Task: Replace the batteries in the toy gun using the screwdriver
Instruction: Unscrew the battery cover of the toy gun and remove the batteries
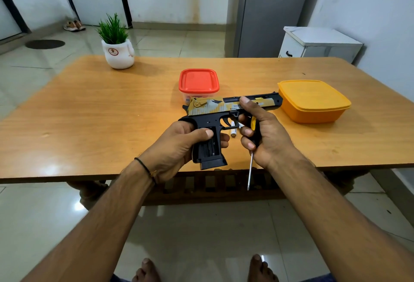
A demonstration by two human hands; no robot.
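A black and tan toy gun (210, 108) is held above the table's near edge, barrel pointing right. My left hand (174, 147) grips its black handle, thumb across the open battery slot. My right hand (264, 131) holds a screwdriver (251, 169) with a black and yellow handle, metal shaft pointing down toward me, while its index finger rests on the gun's slide. White batteries (234, 133) lie on the table just behind the trigger guard, partly hidden by the gun and fingers.
A red-lidded clear box (198, 81) stands behind the gun, an orange lidded box (313, 100) to its right. A potted plant (117, 46) sits at the wooden table's (89, 113) far left. A white cabinet stands beyond the right corner.
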